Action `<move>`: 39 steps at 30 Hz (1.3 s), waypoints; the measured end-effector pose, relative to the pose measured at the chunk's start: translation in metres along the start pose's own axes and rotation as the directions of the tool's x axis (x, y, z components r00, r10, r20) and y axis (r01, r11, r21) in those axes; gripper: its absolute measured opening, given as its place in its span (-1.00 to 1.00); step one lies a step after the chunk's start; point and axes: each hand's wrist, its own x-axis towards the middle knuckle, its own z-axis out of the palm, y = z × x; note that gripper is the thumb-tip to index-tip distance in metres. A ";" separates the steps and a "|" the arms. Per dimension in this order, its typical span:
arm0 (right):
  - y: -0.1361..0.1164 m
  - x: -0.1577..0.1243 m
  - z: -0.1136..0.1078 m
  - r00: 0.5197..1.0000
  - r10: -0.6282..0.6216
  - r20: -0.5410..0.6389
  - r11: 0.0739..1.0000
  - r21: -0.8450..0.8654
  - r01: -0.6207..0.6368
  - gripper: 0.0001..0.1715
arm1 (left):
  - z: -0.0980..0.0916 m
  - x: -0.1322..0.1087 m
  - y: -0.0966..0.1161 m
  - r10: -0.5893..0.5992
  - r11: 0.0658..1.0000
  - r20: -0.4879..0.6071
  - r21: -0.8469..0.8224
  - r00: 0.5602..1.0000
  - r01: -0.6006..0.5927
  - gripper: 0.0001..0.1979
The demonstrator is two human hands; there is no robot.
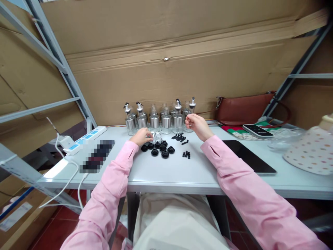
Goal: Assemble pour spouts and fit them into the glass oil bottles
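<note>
Power strip point(87, 138): left of steel-sleeved glass bottles point(166, 121). Left hand point(142, 136): before bottles, fingers curled at clear plastic parts point(157, 136); grip cannot be told. Black stoppers point(157, 145): clustered before bottles. Black levers point(179, 137), small black plugs point(186, 155): before bottles, right of centre. Right hand point(197, 125): at bottles' right end, fingertips drawn together, contents indiscernible. Brown handbag point(241, 109): right of bottles.

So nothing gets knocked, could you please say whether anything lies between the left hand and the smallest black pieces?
Yes: the round black stoppers lie between the left hand and the smallest black pieces.
</note>
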 end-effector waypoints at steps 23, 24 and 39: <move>0.024 -0.013 0.027 0.963 0.077 0.258 0.946 -0.324 0.011 -0.72 | -0.001 -0.008 0.040 0.255 0.958 -0.332 -0.036 0.908 -0.283 -0.91; 0.025 -0.014 0.030 0.960 0.072 0.269 0.944 -0.328 0.021 -0.72 | 0.000 -0.008 0.042 0.266 0.957 -0.327 -0.027 0.907 -0.290 -0.90; 0.021 -0.022 0.033 0.939 0.028 0.343 0.916 -0.385 0.113 -0.77 | 0.005 -0.012 0.058 0.344 0.939 -0.255 0.109 0.904 -0.327 -0.96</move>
